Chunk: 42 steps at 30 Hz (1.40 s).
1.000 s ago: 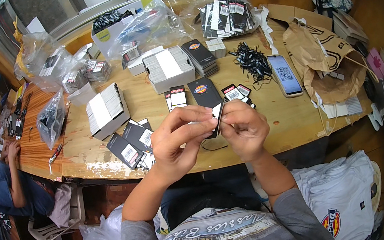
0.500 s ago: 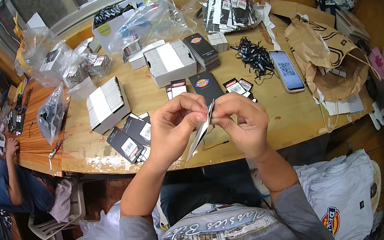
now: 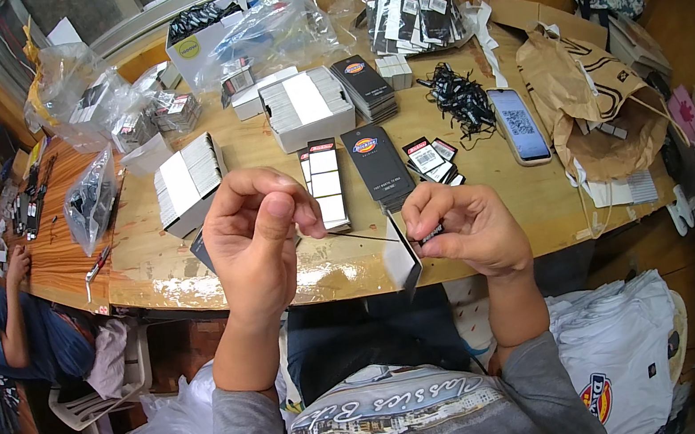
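Note:
My left hand [image 3: 257,244] pinches one end of a thin black string [image 3: 361,236], thumb against the forefinger. The string stretches across to my right hand [image 3: 477,229], whose thumb and fingers close on a small black piece at its other end. Below the right fingertips a hang tag [image 3: 402,261] dangles at a slant, with its pale side partly visible. Just beyond the hands lie a stack of black hang tags [image 3: 379,172], a stack of white-labelled tags [image 3: 328,188] and a few smaller labelled tags [image 3: 432,161]. Some dark tags are mostly hidden behind my left hand.
Boxes packed with cards [image 3: 190,182] stand at left and centre [image 3: 308,106]. A heap of black strings [image 3: 459,106], a phone [image 3: 520,128] and a paper bag [image 3: 597,112] are on the right. Plastic bags line the back. At far left sits another person [image 3: 18,329].
My hands have moved apart from their pinch together on the tag. The left went leftward with the string, drawing it out; the tag now hangs by my right hand.

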Each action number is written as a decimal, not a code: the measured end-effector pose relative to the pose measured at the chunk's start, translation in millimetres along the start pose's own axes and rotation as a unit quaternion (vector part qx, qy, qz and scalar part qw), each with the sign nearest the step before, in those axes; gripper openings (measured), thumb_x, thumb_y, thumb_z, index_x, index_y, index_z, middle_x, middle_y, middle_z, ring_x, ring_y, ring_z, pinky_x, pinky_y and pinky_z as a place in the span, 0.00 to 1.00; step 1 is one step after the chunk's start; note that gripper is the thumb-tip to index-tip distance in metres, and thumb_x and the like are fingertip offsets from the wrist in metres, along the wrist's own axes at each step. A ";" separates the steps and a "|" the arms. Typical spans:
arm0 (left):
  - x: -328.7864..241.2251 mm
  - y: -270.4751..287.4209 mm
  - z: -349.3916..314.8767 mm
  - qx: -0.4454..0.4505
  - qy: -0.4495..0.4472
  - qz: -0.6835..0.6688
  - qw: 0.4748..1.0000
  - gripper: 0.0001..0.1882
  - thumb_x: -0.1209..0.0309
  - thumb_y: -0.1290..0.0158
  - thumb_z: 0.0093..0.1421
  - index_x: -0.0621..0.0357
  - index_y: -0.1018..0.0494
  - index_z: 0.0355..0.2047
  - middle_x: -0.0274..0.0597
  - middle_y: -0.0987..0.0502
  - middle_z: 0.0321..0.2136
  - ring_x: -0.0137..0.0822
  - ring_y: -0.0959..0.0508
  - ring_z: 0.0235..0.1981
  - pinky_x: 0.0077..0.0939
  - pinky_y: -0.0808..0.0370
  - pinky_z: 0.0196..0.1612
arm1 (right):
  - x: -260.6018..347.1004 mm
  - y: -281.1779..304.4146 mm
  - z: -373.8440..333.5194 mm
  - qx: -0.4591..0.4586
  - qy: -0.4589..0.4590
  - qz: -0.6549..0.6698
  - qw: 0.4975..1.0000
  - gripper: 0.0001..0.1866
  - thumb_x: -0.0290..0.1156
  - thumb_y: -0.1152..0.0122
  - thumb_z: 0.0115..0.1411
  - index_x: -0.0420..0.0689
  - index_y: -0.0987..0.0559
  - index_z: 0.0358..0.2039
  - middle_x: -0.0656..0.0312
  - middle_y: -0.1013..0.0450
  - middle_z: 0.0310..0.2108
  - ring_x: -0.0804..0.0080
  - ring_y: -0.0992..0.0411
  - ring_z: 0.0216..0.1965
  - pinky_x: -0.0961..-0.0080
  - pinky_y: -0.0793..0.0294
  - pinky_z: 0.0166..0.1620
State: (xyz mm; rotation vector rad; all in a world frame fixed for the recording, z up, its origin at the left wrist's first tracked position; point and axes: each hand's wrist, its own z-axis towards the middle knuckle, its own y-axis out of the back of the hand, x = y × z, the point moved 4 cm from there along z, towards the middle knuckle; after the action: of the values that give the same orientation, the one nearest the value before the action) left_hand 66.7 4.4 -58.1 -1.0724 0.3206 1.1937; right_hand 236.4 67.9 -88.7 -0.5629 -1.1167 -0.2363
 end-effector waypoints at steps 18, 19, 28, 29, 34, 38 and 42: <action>21.4 -26.0 -15.1 0.095 0.126 0.188 0.969 0.14 0.84 0.51 0.47 0.68 0.34 0.37 0.37 0.30 0.29 0.21 0.30 0.29 0.13 0.33 0.33 | 15.9 -12.9 -4.3 -0.161 0.119 -0.098 0.975 0.07 0.14 0.45 0.45 0.32 0.30 0.27 0.53 0.29 0.26 0.72 0.29 0.26 0.81 0.28 0.31; 21.1 -26.1 -15.6 0.105 0.120 0.197 0.967 0.14 0.84 0.51 0.47 0.68 0.34 0.37 0.37 0.30 0.29 0.21 0.30 0.29 0.13 0.33 0.32 | 15.8 -13.9 -3.7 -0.157 0.124 -0.104 0.974 0.07 0.14 0.45 0.45 0.32 0.30 0.27 0.53 0.29 0.26 0.72 0.29 0.26 0.81 0.28 0.31; 16.6 -28.0 -13.3 0.167 0.100 0.318 0.928 0.15 0.84 0.51 0.45 0.65 0.34 0.37 0.35 0.30 0.24 0.21 0.31 0.25 0.13 0.33 0.28 | 24.0 -15.7 -1.5 -0.147 0.132 -0.227 0.954 0.06 0.14 0.43 0.42 0.33 0.28 0.23 0.55 0.29 0.24 0.73 0.29 0.27 0.82 0.29 0.31; 14.5 -30.4 -13.0 0.176 0.116 0.330 0.920 0.16 0.85 0.51 0.45 0.66 0.34 0.36 0.36 0.30 0.25 0.22 0.31 0.26 0.13 0.33 0.29 | 26.3 -15.7 -1.3 -0.135 0.137 -0.276 0.942 0.06 0.15 0.42 0.41 0.33 0.28 0.22 0.55 0.29 0.24 0.73 0.29 0.27 0.83 0.29 0.31; 17.1 -32.4 -11.6 0.199 0.116 0.331 0.915 0.15 0.86 0.51 0.45 0.68 0.34 0.35 0.38 0.30 0.27 0.22 0.31 0.27 0.13 0.33 0.30 | 31.9 -16.9 -1.0 -0.126 0.145 -0.335 0.922 0.06 0.14 0.41 0.40 0.34 0.27 0.21 0.56 0.28 0.22 0.73 0.29 0.26 0.84 0.30 0.28; 19.5 -35.1 -13.3 0.199 0.071 0.302 0.929 0.15 0.85 0.50 0.45 0.67 0.36 0.35 0.39 0.31 0.27 0.24 0.31 0.28 0.16 0.32 0.30 | 30.7 -19.4 -4.1 -0.143 0.142 -0.314 0.928 0.06 0.13 0.41 0.39 0.33 0.28 0.21 0.56 0.29 0.22 0.74 0.29 0.25 0.84 0.30 0.27; 28.0 -28.2 -16.7 0.134 0.102 0.148 0.974 0.20 0.84 0.47 0.44 0.63 0.43 0.36 0.39 0.33 0.26 0.27 0.31 0.27 0.19 0.32 0.31 | 23.4 -22.1 -10.1 -0.160 0.149 -0.239 0.946 0.07 0.13 0.41 0.40 0.33 0.28 0.22 0.53 0.29 0.23 0.73 0.29 0.24 0.84 0.29 0.27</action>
State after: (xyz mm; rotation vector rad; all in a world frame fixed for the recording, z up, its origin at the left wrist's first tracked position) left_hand 107.3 8.1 -72.1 -0.9310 0.8033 1.2599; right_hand 244.4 46.2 -64.1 -0.5131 -0.9076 -0.9084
